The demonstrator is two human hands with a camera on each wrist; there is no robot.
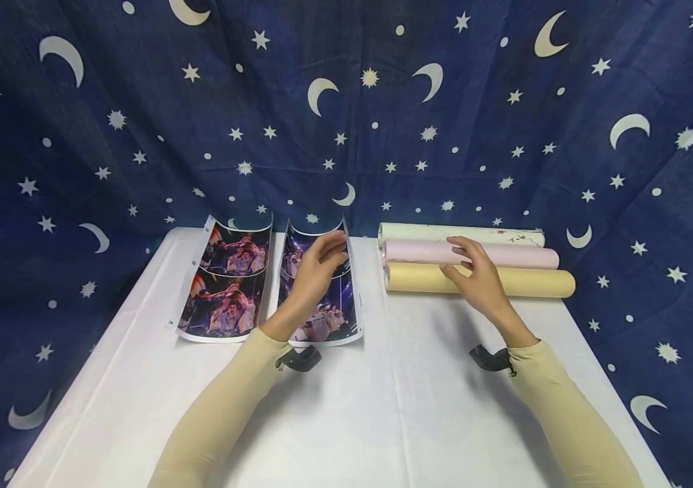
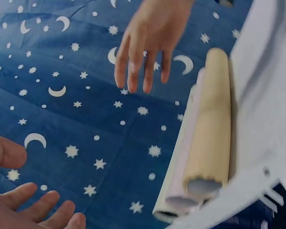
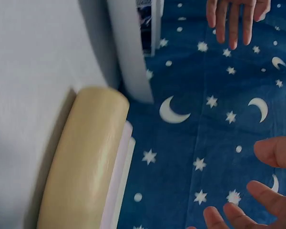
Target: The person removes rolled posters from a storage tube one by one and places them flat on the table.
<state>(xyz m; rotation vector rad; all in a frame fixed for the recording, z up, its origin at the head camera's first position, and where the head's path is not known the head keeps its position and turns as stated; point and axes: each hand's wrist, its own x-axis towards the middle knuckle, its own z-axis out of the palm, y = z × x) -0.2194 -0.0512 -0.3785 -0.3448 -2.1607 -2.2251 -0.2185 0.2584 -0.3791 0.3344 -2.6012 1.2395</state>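
My left hand (image 1: 316,268) is raised over the right-hand photo sheet (image 1: 328,318), fingers loosely bent and holding nothing. My right hand (image 1: 476,276) hovers in front of three rolls lying side by side, its fingers spread and bare. Nearest to me is a yellow roll (image 1: 523,281), then a pale pink roll (image 1: 413,251), and at the back a white roll (image 1: 444,232) with a small floral print. In the right wrist view the yellow roll (image 3: 86,157) lies apart from the right fingers (image 3: 271,198).
Another curled photo sheet (image 1: 224,305) lies at the left of the white table (image 1: 370,420). A dark blue cloth (image 1: 370,142) with moons and stars hangs behind and along both sides. Each wrist carries a black strap mount (image 1: 301,359).
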